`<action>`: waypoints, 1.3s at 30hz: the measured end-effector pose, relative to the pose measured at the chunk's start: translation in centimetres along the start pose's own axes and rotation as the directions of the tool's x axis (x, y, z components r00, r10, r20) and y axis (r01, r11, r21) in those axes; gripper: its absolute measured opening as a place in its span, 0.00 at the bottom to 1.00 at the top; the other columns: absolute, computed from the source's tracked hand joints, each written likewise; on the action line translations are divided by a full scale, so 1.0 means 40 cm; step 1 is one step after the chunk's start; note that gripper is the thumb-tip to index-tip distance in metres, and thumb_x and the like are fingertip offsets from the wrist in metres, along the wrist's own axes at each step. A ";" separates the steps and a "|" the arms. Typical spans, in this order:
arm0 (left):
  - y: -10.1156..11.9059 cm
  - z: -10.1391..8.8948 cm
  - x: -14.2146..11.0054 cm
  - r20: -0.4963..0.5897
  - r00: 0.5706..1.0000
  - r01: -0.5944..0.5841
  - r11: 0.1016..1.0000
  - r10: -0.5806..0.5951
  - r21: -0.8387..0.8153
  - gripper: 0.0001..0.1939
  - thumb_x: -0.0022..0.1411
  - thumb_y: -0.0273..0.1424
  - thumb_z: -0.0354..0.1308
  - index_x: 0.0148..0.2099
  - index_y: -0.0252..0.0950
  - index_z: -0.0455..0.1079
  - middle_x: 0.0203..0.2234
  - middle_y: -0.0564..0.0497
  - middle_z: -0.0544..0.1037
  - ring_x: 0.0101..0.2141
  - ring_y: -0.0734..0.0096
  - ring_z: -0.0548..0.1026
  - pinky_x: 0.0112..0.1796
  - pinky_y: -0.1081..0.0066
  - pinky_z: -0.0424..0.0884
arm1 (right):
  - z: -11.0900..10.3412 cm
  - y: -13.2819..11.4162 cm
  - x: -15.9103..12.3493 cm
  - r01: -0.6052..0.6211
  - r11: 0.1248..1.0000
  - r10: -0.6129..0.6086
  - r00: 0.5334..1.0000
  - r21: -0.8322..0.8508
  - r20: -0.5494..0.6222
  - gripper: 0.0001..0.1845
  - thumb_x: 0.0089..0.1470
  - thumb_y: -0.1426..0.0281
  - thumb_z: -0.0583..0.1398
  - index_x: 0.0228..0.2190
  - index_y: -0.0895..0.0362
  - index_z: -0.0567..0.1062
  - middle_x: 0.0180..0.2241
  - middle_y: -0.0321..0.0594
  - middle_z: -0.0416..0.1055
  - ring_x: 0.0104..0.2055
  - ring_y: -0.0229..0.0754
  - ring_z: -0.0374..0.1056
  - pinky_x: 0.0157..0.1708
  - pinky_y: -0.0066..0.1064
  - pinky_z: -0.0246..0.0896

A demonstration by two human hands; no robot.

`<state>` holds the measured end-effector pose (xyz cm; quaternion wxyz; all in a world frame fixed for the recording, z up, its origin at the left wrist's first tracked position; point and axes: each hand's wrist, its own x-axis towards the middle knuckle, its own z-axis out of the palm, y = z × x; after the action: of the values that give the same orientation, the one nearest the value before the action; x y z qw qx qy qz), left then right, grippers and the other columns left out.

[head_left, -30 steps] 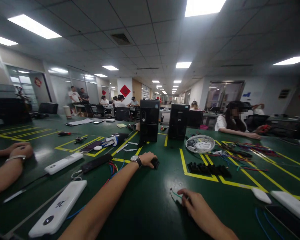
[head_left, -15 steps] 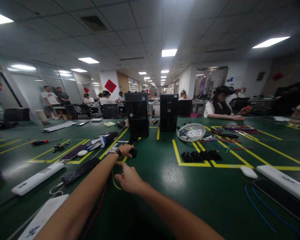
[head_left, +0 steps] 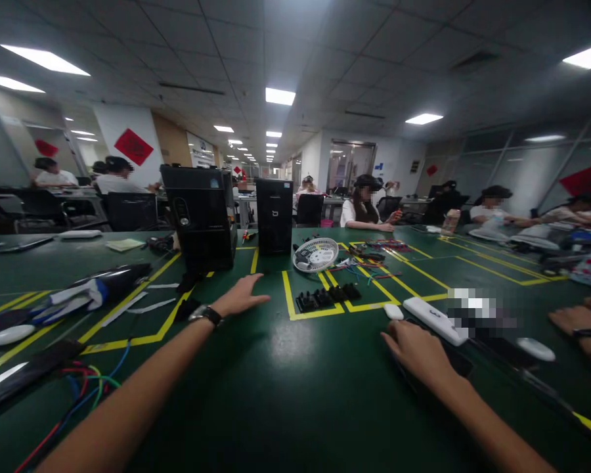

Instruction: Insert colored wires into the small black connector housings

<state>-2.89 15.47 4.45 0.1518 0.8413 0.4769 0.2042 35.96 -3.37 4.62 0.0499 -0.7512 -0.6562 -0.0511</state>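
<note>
My left hand [head_left: 240, 295], with a watch on its wrist, reaches out above the green table. Its thumb and fingers are apart and nothing is in it. Small black pieces [head_left: 186, 310] lie left of that wrist, and a black computer tower [head_left: 201, 223] stands beyond. At the right, my right hand [head_left: 421, 348] is over the near-left part of a flat black device [head_left: 460, 360], its fingers loosely spread and partly hidden. I cannot tell whether it touches the device. Just past its fingertips is a small white mouse-like object [head_left: 393, 311].
A second black tower [head_left: 274, 217] and a white round fan-like grille [head_left: 315, 255] stand mid-table. Black clips [head_left: 328, 297] sit inside yellow tape. Coloured wires [head_left: 96, 384] lie front left, a white power strip [head_left: 433, 320] at right. Another person's hands [head_left: 578, 325] rest at the right edge.
The view has turned right. My hands have moved apart: the left has come away from a black piece and opened, the right has moved over to the flat black device.
</note>
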 end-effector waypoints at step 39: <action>0.160 0.159 -0.324 -0.344 0.912 -0.169 0.559 -0.225 -0.812 0.27 0.44 0.25 0.66 0.47 0.38 0.61 0.38 0.50 0.74 0.39 0.68 0.74 0.41 0.68 0.69 | 0.127 -0.532 -0.026 0.412 0.467 -0.171 0.910 0.782 -0.378 0.12 0.58 0.64 0.48 0.37 0.57 0.66 0.21 0.34 0.67 0.23 0.40 0.65 0.24 0.27 0.53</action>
<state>-1.03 0.70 -0.78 0.4285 0.5997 0.3588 0.5727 14.78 -0.81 -0.39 0.4804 -0.4931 -0.7041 0.1741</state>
